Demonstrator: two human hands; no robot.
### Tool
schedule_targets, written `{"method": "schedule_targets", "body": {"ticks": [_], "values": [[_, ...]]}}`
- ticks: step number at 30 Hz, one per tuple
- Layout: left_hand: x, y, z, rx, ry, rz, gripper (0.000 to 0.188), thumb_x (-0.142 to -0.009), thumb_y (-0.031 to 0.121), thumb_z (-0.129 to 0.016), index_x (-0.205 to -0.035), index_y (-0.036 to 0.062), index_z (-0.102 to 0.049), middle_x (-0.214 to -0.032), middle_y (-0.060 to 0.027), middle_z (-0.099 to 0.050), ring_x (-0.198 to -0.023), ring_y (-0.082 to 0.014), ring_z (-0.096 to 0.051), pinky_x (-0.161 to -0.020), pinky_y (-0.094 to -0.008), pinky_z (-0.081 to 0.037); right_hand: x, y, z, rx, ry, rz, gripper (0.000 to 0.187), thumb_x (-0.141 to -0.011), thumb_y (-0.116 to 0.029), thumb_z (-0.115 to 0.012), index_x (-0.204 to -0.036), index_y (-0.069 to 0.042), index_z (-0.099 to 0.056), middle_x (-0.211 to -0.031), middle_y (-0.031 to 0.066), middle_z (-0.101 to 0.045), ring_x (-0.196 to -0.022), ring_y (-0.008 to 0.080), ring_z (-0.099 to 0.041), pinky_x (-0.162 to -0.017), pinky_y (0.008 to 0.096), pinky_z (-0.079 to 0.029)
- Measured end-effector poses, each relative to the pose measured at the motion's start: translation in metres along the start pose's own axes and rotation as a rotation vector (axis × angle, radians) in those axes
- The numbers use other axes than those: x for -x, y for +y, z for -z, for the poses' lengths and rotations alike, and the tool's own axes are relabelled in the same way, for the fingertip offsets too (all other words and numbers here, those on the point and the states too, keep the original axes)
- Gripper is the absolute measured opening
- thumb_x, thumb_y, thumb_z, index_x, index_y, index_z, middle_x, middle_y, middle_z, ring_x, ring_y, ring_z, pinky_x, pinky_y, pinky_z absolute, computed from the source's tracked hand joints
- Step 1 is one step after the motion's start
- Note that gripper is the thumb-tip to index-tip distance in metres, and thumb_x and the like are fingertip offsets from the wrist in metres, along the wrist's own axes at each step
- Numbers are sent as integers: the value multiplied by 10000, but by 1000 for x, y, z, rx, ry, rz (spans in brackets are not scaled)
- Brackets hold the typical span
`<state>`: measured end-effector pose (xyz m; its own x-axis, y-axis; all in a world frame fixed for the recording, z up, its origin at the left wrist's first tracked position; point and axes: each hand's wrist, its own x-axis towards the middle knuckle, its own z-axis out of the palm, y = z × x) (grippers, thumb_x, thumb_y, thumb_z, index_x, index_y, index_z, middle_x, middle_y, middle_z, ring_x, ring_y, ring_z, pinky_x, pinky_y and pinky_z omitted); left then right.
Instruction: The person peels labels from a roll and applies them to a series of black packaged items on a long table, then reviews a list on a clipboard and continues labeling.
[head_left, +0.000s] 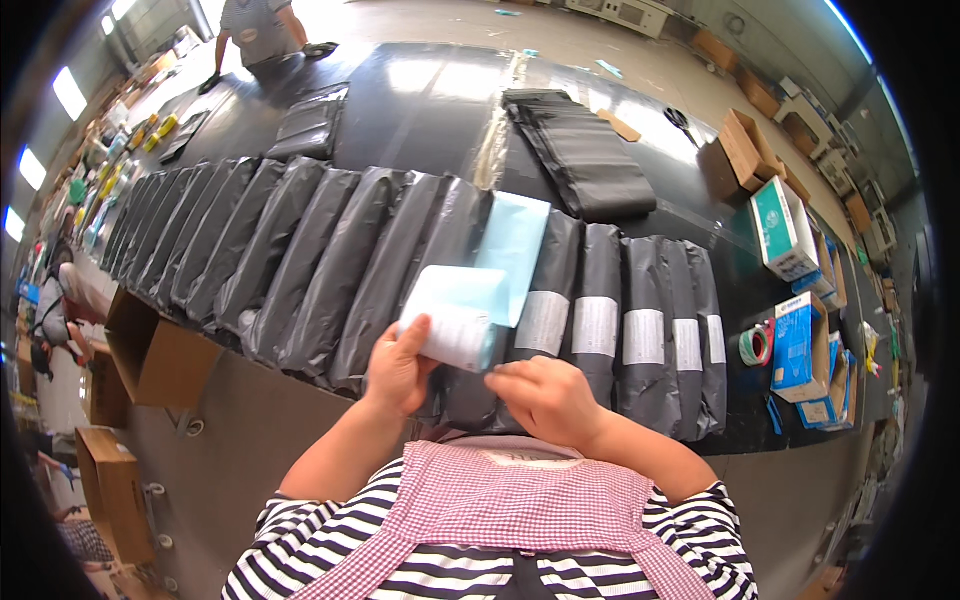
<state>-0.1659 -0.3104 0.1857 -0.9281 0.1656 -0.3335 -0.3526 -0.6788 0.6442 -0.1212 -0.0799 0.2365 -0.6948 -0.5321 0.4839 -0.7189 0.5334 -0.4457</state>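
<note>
Lying overlapped across the black worktop point(420, 90), grey mailer bags point(300, 260) are seen from its left edge rightward. At the near edge, a label roll point(455, 320) is gripped by the left hand point(397, 368); the right hand point(548, 398), curled, presses a bag just beside it.

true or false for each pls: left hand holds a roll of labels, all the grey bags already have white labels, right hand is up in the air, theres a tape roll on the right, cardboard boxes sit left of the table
1. The left hand holds a pale blue roll of label paper. True.
2. Every grey plastic mailer bag in the row carries a white label. False: only the bags at the right end show white labels; those to the left are bare.
3. The right hand is raised in the air. False: it rests low on the bags by the table edge.
4. A green tape roll lies on the right. True.
5. Brown cardboard boxes stand left of the black table. True.
</note>
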Motion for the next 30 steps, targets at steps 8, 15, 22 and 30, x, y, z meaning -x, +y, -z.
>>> {"method": "schedule_targets", "body": {"ticks": [8,15,22,30], "values": [[32,14,-9,27,-229,240,329,-1005,316,-601,-1187,43,-620,-1019,-74,-679,-910,-180,-659,-862,-375,-545,-34,7,-14,-21,78,-51,440,-786,-84,-755,-1217,-110,-670,-1331,103,-603,-1210,283,-592,-1024,400,-479],[48,24,11,-616,-203,58,171,-946,37,-619,-1112,24,-660,-937,-37,-686,-729,-101,-626,-686,-267,-540,-36,-12,-28,-411,107,-325,409,-799,-133,-816,-1179,-32,-701,-1227,152,-678,-1105,269,-662,-940,353,-533],[58,34,16,-863,-214,-117,186,-913,24,-648,-1098,6,-660,-908,-46,-650,-737,-119,-629,-685,-287,-531,-46,-14,-35,-498,116,-369,233,-886,-161,-744,-1062,-8,-739,-1055,123,-736,-985,217,-689,-866,320,-542],[28,62,46,-941,-110,97,153,-919,-2,-644,-1072,10,-655,-898,-42,-659,-759,-128,-629,-714,-291,-548,-75,75,27,-1378,263,-948,308,-998,-350,-612,-1021,-53,-690,-898,19,-708,-737,100,-641,-615,272,-523]]}}
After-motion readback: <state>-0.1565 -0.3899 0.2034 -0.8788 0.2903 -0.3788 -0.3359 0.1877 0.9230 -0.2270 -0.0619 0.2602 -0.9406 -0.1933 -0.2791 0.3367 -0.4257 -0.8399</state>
